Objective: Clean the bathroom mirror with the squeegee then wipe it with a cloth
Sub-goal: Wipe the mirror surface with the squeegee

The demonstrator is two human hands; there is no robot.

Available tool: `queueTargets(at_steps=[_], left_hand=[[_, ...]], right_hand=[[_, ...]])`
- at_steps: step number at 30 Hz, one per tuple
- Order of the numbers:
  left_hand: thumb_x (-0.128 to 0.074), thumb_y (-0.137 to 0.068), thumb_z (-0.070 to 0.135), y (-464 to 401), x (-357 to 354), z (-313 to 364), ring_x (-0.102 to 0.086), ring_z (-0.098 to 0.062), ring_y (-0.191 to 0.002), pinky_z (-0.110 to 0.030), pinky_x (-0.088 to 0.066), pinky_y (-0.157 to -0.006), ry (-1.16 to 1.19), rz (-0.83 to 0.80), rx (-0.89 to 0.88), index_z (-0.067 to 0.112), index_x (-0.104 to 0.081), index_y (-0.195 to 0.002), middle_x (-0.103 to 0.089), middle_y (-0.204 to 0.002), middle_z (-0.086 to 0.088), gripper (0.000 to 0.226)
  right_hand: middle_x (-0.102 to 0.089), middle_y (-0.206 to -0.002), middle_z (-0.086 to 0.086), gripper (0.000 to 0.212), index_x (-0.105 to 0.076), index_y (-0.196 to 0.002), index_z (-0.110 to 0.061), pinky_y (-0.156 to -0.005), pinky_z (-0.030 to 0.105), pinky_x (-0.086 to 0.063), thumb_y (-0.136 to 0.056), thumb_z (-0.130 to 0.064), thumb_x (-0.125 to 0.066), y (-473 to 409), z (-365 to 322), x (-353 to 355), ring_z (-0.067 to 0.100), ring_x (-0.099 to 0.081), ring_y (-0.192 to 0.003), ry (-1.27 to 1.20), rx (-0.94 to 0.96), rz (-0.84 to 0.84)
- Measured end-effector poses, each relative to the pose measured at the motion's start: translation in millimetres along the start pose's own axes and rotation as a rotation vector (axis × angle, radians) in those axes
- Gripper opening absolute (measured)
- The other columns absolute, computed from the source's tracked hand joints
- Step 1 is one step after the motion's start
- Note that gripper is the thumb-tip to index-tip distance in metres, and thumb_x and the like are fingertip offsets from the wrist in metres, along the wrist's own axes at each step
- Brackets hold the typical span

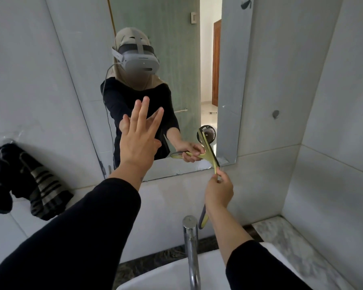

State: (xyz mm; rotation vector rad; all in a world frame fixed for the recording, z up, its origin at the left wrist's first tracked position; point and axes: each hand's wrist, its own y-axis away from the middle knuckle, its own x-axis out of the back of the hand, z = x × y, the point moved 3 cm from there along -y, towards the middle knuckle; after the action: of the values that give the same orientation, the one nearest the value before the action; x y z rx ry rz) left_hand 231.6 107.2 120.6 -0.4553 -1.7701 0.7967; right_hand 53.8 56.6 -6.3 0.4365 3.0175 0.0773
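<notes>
Squeegee point(215, 164) gripped by right hand point(218, 192), blade at mirror point(176, 59) lower right corner. Left hand point(139, 141) fingers spread, empty, raised before glass.

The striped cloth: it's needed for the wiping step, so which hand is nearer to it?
Left. The left hand is raised flat at the mirror, above and right of the striped cloth. The right hand holds the squeegee at the mirror's lower right corner, farther away.

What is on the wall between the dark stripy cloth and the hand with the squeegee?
Only the left arm's black sleeve crosses in front there. Behind it the wall is bare, by the head view.
</notes>
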Motion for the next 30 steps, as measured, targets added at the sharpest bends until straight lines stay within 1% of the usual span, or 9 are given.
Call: queueTargets(at_steps=[4, 11, 13, 15, 18, 21, 24, 26, 30], left_hand=[[-0.064, -0.085, 0.024, 1, 3, 1, 0.005, -0.029, -0.147, -0.053, -0.015, -0.117, 0.018, 0.021, 0.007, 0.026, -0.013, -0.151, 0.004, -0.16, -0.011, 0.083], [-0.061, -0.088, 0.027, 10, 12, -15, -0.001, -0.028, -0.147, -0.054, -0.016, -0.117, 0.047, 0.06, -0.03, 0.024, -0.02, -0.15, -0.005, -0.16, -0.01, 0.075], [-0.06, -0.088, 0.027, 17, 17, -30, -0.001, -0.029, -0.147, -0.054, -0.015, -0.117, 0.026, 0.062, -0.001, 0.024, -0.018, -0.15, -0.004, -0.16, -0.01, 0.075], [-0.058, -0.09, 0.029, 24, 22, -47, 0.002, -0.027, -0.147, -0.051, -0.009, -0.119, 0.015, 0.052, 0.052, 0.026, -0.014, -0.151, 0.0, -0.16, -0.008, 0.076], [-0.055, -0.092, 0.032, 27, 32, -67, 0.004, -0.024, -0.147, -0.049, -0.005, -0.118, 0.012, 0.055, 0.133, 0.03, -0.009, -0.151, 0.004, -0.161, -0.005, 0.075], [-0.051, -0.094, 0.036, 28, 40, -76, 0.006, -0.024, -0.147, -0.052, -0.007, -0.118, 0.004, 0.053, 0.181, 0.03, -0.005, -0.151, 0.006, -0.16, -0.005, 0.074], [-0.051, -0.094, 0.036, 27, 46, -80, 0.005, -0.025, -0.147, -0.053, -0.008, -0.117, 0.01, 0.081, 0.199, 0.029, -0.006, -0.151, 0.004, -0.16, -0.007, 0.073], [-0.051, -0.095, 0.035, 26, 47, -82, 0.005, -0.025, -0.147, -0.053, -0.009, -0.117, 0.008, 0.095, 0.196, 0.028, -0.007, -0.151, 0.003, -0.16, -0.007, 0.072], [-0.05, -0.096, 0.033, 26, 45, -87, 0.004, -0.026, -0.147, -0.052, -0.007, -0.117, 0.038, 0.096, 0.19, 0.027, -0.009, -0.151, 0.001, -0.16, -0.008, 0.069]], right_hand=[[-0.068, -0.113, 0.01, 0.029, -0.065, -0.117, -0.016, -0.076, 0.032, -0.053, -0.097, -0.01, -0.046, 16, 3, -13, 0.026, -0.065, -0.098, 0.002, 0.012, -0.033], [-0.07, -0.107, 0.009, 0.03, -0.063, -0.12, -0.017, -0.081, 0.041, -0.057, -0.097, -0.012, -0.045, 48, 8, -34, 0.025, -0.067, -0.094, 0.098, 0.086, -0.127], [-0.07, -0.108, 0.007, 0.029, -0.063, -0.12, -0.016, -0.082, 0.04, -0.057, -0.097, -0.011, -0.045, 55, 8, -37, 0.023, -0.067, -0.095, 0.146, 0.139, -0.165], [-0.069, -0.109, 0.005, 0.029, -0.063, -0.12, -0.016, -0.082, 0.033, -0.056, -0.097, -0.011, -0.045, 62, 7, -37, 0.02, -0.065, -0.095, 0.202, 0.205, -0.196], [-0.071, -0.108, 0.003, 0.033, -0.061, -0.125, -0.022, -0.076, 0.028, -0.052, -0.096, -0.012, -0.046, 74, 3, -35, 0.02, -0.065, -0.094, 0.345, 0.387, -0.231], [-0.07, -0.106, -0.005, 0.038, -0.058, -0.128, -0.031, -0.068, 0.025, -0.049, -0.095, -0.015, -0.047, 93, -11, -38, 0.018, -0.065, -0.088, 0.417, 0.588, -0.238], [-0.065, -0.096, -0.008, 0.04, -0.052, -0.132, -0.036, -0.06, 0.025, -0.047, -0.097, -0.018, -0.045, 110, -23, -50, 0.012, -0.057, -0.072, 0.492, 0.805, -0.278], [-0.062, -0.092, -0.007, 0.042, -0.046, -0.136, -0.037, -0.056, 0.023, -0.04, -0.098, -0.02, -0.042, 117, -25, -60, 0.012, -0.053, -0.067, 0.598, 0.942, -0.365], [-0.061, -0.101, -0.001, 0.048, -0.04, -0.141, -0.033, -0.055, 0.031, -0.037, -0.097, -0.013, -0.04, 123, -14, -75, 0.024, -0.06, -0.073, 0.77, 1.121, -0.595]])
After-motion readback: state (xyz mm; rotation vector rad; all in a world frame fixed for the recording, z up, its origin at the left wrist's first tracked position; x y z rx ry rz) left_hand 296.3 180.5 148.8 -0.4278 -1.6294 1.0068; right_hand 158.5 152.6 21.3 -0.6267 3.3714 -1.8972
